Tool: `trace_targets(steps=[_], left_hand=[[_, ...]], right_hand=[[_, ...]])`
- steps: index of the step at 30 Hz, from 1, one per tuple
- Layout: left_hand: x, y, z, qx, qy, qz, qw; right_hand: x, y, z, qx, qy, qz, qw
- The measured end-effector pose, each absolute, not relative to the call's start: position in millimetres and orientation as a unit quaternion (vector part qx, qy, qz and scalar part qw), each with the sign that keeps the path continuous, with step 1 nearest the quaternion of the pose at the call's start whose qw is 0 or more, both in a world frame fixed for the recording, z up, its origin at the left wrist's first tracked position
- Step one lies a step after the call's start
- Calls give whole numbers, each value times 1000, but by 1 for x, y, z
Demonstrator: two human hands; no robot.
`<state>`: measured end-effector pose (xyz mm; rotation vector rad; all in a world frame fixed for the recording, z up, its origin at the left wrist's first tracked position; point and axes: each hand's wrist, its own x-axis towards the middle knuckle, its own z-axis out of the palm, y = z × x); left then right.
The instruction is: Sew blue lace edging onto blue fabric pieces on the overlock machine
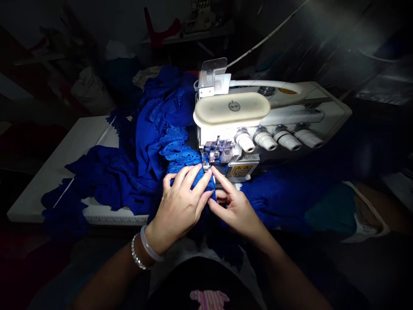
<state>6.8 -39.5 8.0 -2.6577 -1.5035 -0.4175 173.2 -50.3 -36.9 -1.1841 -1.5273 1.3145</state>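
Bright blue lace fabric lies gathered under the presser foot of a white overlock sewing machine. My left hand rests on top of the lace, fingers spread and pressing down just in front of the foot. On the other side, my right hand has the fabric's edge between thumb and fingers, its index finger stretched up close to the foot. Both thumbs come near each other at that edge. The fabric under my palms is hidden.
More blue fabric is heaped over the white table to the left, some hanging past its front edge. A lit lamp sits above several tension knobs. Blue cloth also lies at right. Another machine stands behind.
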Motion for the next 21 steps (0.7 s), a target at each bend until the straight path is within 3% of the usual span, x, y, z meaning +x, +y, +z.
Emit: trace_targets(steps=[7,11,14,18,21], left_hand=[[9,-35,4,-867,-481,-128,39],[-10,-1,4,-875,-439,-196,-46],[-37,34,7,-851,-423,-304,-59],[-61,32,8,-809,-421,-392,120],[-62,-3,-2,-866,-365,-339,50]], right_hand=[[152,-75,-48,-457,-391,614,511],[147,-103,-56,-466,-334,653,495],[150,-123,-62,-479,-384,652,445],[159,-147,-80,-484,-587,553,341],[167,-158,-100,-469,-690,436,338]])
